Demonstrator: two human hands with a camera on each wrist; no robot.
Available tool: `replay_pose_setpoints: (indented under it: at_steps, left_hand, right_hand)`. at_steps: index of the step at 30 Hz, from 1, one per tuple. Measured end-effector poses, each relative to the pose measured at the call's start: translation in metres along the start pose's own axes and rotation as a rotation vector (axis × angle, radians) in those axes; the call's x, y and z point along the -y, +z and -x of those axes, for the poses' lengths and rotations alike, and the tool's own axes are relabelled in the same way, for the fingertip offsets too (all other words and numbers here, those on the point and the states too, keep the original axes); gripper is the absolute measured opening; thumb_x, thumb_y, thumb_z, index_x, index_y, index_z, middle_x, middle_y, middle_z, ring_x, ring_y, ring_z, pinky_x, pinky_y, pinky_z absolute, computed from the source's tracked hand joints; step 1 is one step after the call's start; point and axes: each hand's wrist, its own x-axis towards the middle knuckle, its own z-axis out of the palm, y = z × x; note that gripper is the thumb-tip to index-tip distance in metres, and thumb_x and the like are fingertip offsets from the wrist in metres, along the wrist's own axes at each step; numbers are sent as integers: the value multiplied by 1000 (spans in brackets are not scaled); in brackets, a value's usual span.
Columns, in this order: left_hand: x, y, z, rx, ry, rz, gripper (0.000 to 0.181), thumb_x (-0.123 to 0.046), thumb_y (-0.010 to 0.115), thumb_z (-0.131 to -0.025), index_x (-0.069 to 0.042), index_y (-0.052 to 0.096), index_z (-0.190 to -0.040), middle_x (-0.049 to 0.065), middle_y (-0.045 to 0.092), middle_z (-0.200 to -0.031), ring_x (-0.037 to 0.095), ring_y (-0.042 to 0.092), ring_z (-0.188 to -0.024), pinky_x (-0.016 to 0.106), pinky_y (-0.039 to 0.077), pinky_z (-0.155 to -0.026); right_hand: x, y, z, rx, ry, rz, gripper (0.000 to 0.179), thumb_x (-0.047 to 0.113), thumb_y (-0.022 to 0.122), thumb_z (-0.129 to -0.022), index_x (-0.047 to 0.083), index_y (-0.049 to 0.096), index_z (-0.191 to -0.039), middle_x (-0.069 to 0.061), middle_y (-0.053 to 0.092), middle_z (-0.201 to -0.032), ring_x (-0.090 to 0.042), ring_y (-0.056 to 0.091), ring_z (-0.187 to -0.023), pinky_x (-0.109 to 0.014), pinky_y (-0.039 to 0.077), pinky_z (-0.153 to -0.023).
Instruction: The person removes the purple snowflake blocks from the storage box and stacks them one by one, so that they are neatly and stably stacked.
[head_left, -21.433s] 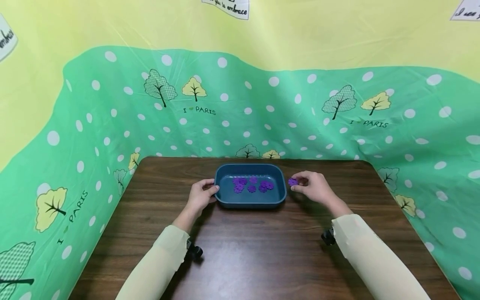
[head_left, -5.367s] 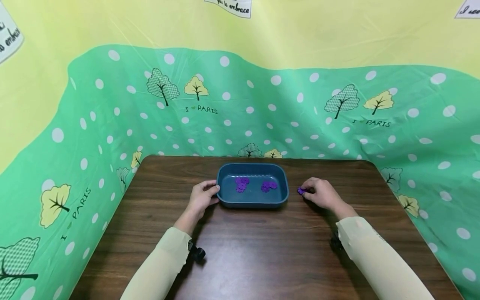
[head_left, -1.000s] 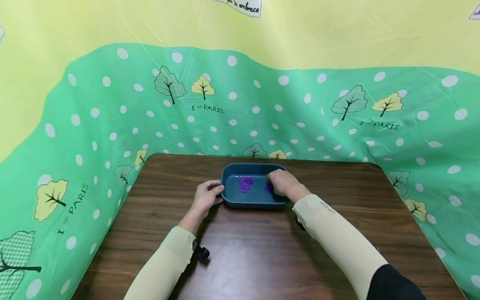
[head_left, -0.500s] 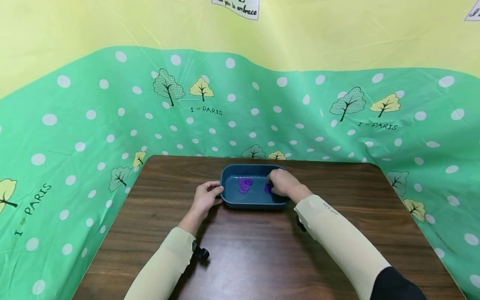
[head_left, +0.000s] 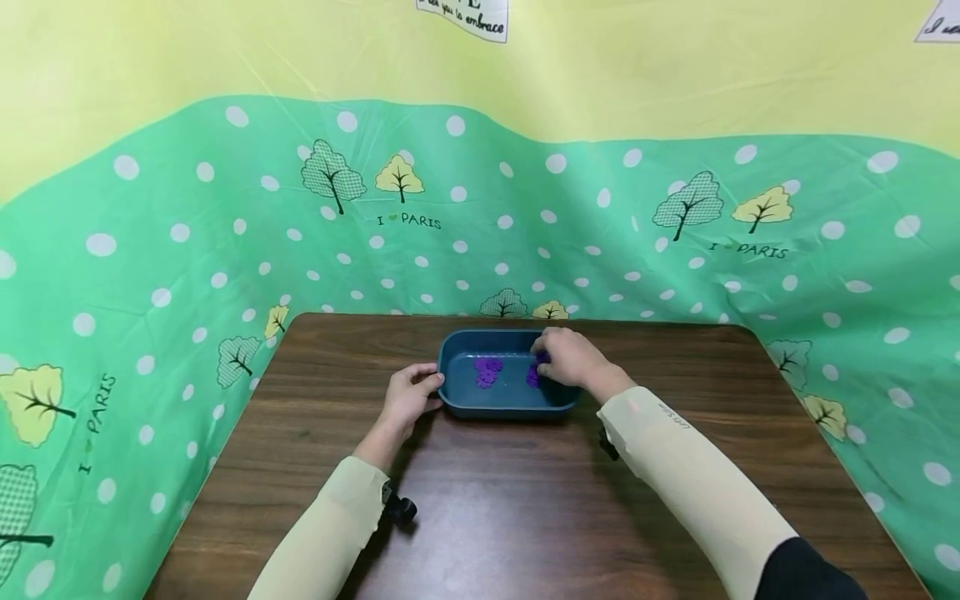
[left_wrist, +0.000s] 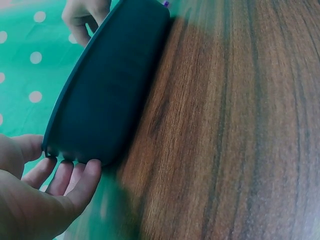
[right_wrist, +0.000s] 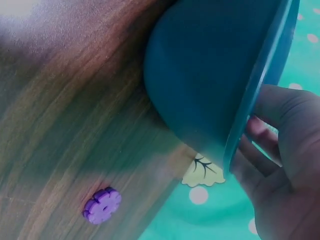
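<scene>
The polka-dotted green and yellow cloth fills the upper half of the head view from side to side. Below it the brown wooden table spreads to the bottom edge. Just under the middle of the frame sits a dark blue tub, level on the wood. Its left end is gripped by the left hand, fingers bent against the wall. The right hand reaches over the right end, thumb and finger pinching a purple piece above the right-hand cluster; another cluster lies left of centre in the tub. At the right wrist view's lower left, one loose flower-shaped piece rests on the table.
</scene>
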Motion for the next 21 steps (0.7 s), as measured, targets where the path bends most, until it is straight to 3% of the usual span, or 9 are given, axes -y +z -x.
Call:
replay_pose_setpoints:
  at_steps: [8, 16, 21]
  left_hand:
    - [-1, 0, -1, 10, 15, 1, 36, -6, 67, -98, 7, 63, -131, 13, 66, -111, 28, 67, -103, 43, 64, -81]
    - [-2, -2, -3, 14, 3, 0, 36, -7, 67, -99, 5, 63, -133, 14, 65, -113, 27, 67, -104, 43, 64, -83]
    - [-1, -2, -3, 17, 18, 5, 37, -6, 67, -98, 6, 62, -133, 13, 65, -112, 24, 67, -99, 43, 64, -83]
  right_hand:
    - [-4, -3, 4, -40, -13, -106, 31, 13, 76, -92, 7, 74, -123, -10, 65, -119, -29, 63, -108, -48, 56, -96]
    - [-7, -10, 10, -81, -26, -136, 32, 16, 78, -92, 5, 74, -122, -9, 69, -121, -29, 64, -111, -49, 55, -100]
    - [-15, -13, 16, -98, -8, -148, 30, 17, 79, -91, 6, 75, -119, -8, 70, -119, -27, 65, -108, -48, 56, -97]
